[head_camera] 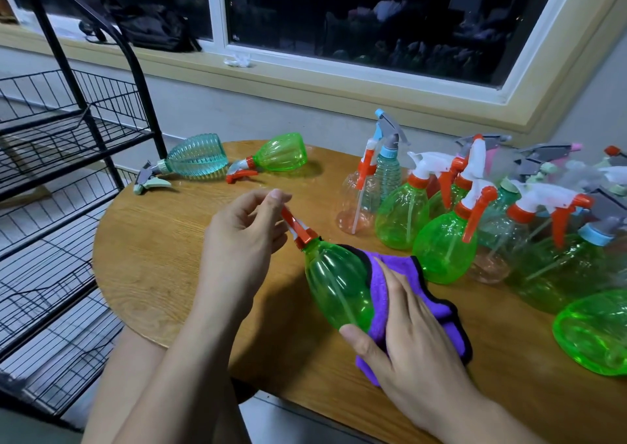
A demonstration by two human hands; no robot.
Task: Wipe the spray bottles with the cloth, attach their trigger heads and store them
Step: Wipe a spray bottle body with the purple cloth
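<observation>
Left hand [242, 240] pinches trigger head [298, 229] | right hand [412, 338] grips cloth [400, 274] round green bottle [334, 289] | bottle between hands

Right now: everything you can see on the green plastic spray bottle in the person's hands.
Translucent green ribbed plastic spray bottle, looks empty, dip tube visible inside. An orange-and-white trigger head sits on its neck. Tilted, neck pointing up-left, above the round wooden table. The left hand pinches the trigger head; the right hand grips its base with a purple cloth.
</observation>
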